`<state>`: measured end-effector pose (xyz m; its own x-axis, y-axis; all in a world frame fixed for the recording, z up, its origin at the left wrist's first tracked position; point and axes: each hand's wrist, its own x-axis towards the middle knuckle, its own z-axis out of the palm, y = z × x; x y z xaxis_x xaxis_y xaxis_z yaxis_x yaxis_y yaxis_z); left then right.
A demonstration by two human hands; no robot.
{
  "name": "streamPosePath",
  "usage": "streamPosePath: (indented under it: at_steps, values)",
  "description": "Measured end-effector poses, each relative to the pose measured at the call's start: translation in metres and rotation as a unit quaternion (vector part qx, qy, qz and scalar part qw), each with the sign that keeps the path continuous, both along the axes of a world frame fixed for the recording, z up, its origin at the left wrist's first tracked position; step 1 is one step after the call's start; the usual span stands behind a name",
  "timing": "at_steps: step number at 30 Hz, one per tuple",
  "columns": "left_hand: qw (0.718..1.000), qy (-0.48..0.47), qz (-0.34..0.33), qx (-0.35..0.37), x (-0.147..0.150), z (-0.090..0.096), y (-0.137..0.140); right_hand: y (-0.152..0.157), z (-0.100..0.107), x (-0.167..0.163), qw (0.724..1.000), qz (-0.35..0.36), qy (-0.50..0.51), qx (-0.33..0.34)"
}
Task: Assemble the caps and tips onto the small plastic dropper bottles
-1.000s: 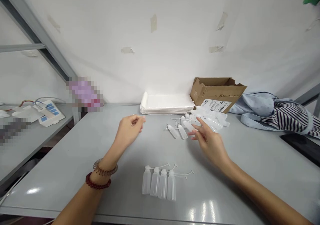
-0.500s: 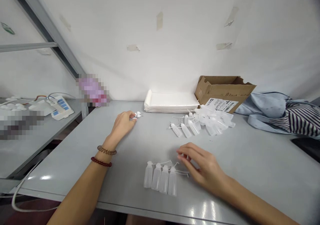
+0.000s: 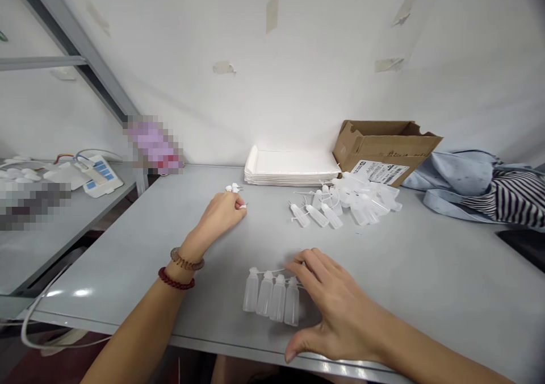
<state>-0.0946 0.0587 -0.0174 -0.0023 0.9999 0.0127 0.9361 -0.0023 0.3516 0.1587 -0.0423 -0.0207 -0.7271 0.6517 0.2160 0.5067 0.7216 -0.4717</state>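
Moved since the earlier frame: right hand, brought to the right end of the row of four bottles on the table — fingers spread wide from thumb, contact with straps undeterminable. Left hand: white tip narrowly pinched. Possible faults: row skewed by a snagged strap; tip dropped through slight grip.

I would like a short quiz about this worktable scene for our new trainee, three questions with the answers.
1. How many narrow translucent plastic bottles are lined up side by side near the right hand?
2. Fill in: as seen in the picture, the open brown cardboard box is to the ___ of the stack of flat white packages.
3. True or false: the right hand has its thumb spread wide.

Key: 1. Four. 2. Right. 3. True.
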Motion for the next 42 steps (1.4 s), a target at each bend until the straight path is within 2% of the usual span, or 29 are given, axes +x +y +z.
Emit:
streamPosePath:
  at_steps: [9,17,22,26,29,34,38,42]
  values:
    - [1.000,-0.006,-0.015,-0.003,0.007,0.000,-0.004,0.001,-0.007,-0.002,0.999,-0.009,-0.035,0.037]
    - [0.999,-0.046,-0.015,-0.012,0.003,-0.001,-0.002,-0.002,-0.004,-0.001,0.998,-0.010,-0.051,0.020]
    - [0.994,-0.101,-0.023,-0.026,0.007,0.004,-0.005,-0.002,-0.001,-0.001,0.999,-0.002,-0.045,0.020]
    - [0.982,-0.170,-0.055,-0.054,0.014,0.012,-0.012,0.002,-0.001,0.001,0.999,-0.003,-0.015,0.039]
    - [0.943,-0.305,-0.092,-0.097,0.024,0.017,-0.020,0.007,0.000,0.005,0.997,-0.009,0.026,0.077]
    - [0.832,-0.514,-0.121,-0.170,0.053,0.020,-0.038,0.018,0.003,0.011,0.988,-0.007,0.090,0.124]
    - [0.743,-0.620,-0.121,-0.220,0.068,0.018,-0.049,0.024,0.004,0.014,0.982,0.009,0.122,0.141]
    - [0.683,-0.680,-0.101,-0.248,0.072,0.016,-0.052,0.027,0.005,0.016,0.979,0.012,0.141,0.144]
